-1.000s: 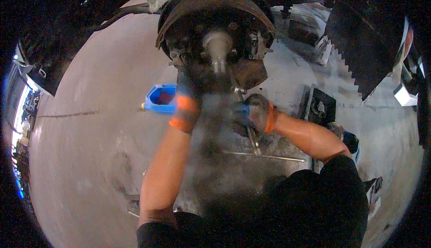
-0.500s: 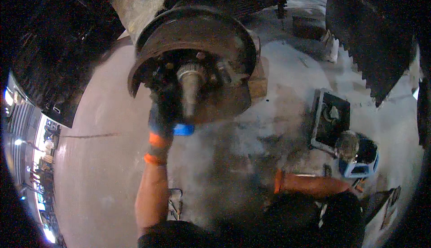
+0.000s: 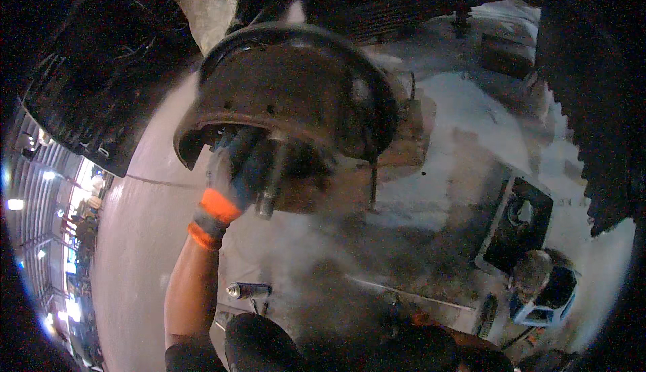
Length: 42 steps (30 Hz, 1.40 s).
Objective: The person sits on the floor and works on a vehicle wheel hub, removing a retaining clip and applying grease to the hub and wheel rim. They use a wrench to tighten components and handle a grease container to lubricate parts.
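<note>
My left hand (image 3: 239,163), in a dark glove with an orange cuff, reaches under the curved edge of a dark brake shoe assembly (image 3: 289,83). Its fingers are bunched, tips hidden inside, on something I cannot make out. Beside it, a worn metal spindle (image 3: 268,194) points down toward me. My right hand (image 3: 400,319) is low in deep shadow near a long thin metal bar (image 3: 437,301) on the floor; only part of its orange cuff shows clearly, and I cannot tell what it touches.
A spray can (image 3: 245,290) lies on the grey floor (image 3: 134,251). At right sit a black tray (image 3: 505,237), a round pale object (image 3: 531,271) and a blue-rimmed container (image 3: 542,315). Dark vehicle bodywork (image 3: 81,62) overhangs both sides.
The view has shifted, showing more of the assembly's top. My left hand has moved deeper under the shoe. My right hand has dropped from beside the spindle to low at right. The blue pan is hidden.
</note>
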Tool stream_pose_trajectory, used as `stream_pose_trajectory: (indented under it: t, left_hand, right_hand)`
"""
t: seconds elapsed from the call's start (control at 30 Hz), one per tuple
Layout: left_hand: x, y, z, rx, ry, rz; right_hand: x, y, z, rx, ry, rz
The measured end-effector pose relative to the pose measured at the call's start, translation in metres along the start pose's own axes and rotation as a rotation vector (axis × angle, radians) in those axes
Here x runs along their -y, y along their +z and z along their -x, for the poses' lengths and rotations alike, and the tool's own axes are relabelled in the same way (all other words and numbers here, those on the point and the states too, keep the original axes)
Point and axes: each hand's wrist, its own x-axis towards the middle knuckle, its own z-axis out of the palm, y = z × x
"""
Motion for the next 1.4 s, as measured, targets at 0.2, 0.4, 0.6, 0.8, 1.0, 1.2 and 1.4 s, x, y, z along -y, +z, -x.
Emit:
stream_pose_trajectory:
  t: [0.2, 0.4, 0.6, 0.8, 1.0, 1.2, 1.4]
  left_hand:
    - [-0.005, 0.008, -0.006, -0.017, -0.192, 0.084]
    - [-0.018, -0.005, -0.032, -0.021, -0.192, -0.024]
    - [0.001, -0.004, -0.013, 0.132, -0.344, -0.062]
    - [0.012, 0.016, -0.003, 0.013, -0.104, -0.186]
    - [0.019, 0.026, 0.003, 0.003, -0.175, -0.14]
    - [0.022, 0.02, -0.005, 0.709, -0.397, -0.205]
    - [0.019, 0.019, -0.007, 0.76, -0.414, -0.196]
  right_hand:
    - [0.012, -0.011, -0.002, -0.007, 0.06, -0.005]
    - [0.022, -0.012, 0.0, -0.028, 0.068, 0.0]
    - [0.023, -0.01, 0.002, -0.04, 0.101, 0.015]
    - [0.023, -0.007, 0.007, -0.062, 0.09, 0.036]
    - [0.019, -0.004, 0.009, -0.064, 0.077, 0.06]
    - [0.014, -0.001, 0.013, -0.075, 0.053, 0.07]
    - [0.007, 0.003, 0.02, -0.074, 0.015, 0.078]
